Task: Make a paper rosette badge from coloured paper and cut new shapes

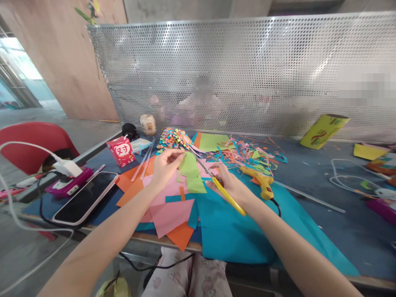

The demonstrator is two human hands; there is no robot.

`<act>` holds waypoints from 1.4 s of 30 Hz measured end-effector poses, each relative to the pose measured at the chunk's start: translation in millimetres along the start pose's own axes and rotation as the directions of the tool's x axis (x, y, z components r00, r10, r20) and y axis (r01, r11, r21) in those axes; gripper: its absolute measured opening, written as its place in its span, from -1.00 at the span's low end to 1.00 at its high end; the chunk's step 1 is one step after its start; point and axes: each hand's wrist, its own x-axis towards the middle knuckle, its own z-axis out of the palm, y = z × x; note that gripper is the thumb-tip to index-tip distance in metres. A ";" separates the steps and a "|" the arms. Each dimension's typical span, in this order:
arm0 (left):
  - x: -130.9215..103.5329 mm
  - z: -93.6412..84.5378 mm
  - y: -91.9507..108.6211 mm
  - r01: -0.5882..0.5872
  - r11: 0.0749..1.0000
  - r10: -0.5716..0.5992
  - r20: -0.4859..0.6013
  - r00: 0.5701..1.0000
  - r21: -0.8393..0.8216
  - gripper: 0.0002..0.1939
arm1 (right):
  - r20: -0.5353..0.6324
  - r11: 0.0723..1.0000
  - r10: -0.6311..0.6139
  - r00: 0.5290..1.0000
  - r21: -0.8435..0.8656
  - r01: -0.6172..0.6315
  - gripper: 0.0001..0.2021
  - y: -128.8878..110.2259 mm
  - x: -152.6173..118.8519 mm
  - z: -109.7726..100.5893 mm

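Between finger and thumb of my left hand [169, 161] is the edge of a light green felt piece [189, 166]. My right hand [228, 184] grips yellow-handled scissors [228, 197], their metal blades pointing up and left toward the green piece. Whether the blades touch it I cannot tell. Below lie another green scrap [196, 185], pink sheets [172, 214], orange sheets [182, 235] and a large blue sheet [238, 231]. Just beyond my hands sits a multicoloured bundle of looped strips [175, 139].
Coloured offcuts [244, 153] are heaped at the back. A yellow glue gun [260, 180] lies right of my right hand, near a clear glue stick [309, 197]. Left are a phone [86, 199], a purple power strip [66, 183] and a red packet [121, 152]. A perforated metal panel [247, 74] borders the table's back.
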 end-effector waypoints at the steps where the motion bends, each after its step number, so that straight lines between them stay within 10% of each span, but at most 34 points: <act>1: 0.0 0.3 0.3 0.003 1.000 -0.003 -0.006 1.000 -0.007 -0.78 | 0.000 1.000 0.003 1.000 -0.001 -0.003 -0.61 -0.1 0.0 0.1; 11: 3.2 -1.4 5.4 -0.026 0.999 0.030 -0.151 0.988 0.026 -0.84 | -0.003 1.000 0.006 1.000 -0.014 -0.006 -0.59 0.3 -1.0 -0.3; 23: -1.0 2.4 -0.1 -0.014 0.999 0.015 -0.025 1.000 0.035 -0.81 | -0.011 1.000 -0.001 1.000 -0.017 0.000 -0.62 -2.0 -1.5 -0.9; 31: 4.1 -1.9 3.9 -0.001 1.000 -0.003 -0.191 0.982 -0.020 -0.82 | -0.011 1.000 -0.006 1.000 -0.018 0.006 -0.63 -1.2 -0.8 -1.2; 42: -0.4 1.8 -2.1 -0.051 0.998 0.050 0.010 0.999 0.049 -0.81 | -0.026 1.000 -0.013 1.000 -0.009 0.013 -0.64 -1.6 -1.2 -1.4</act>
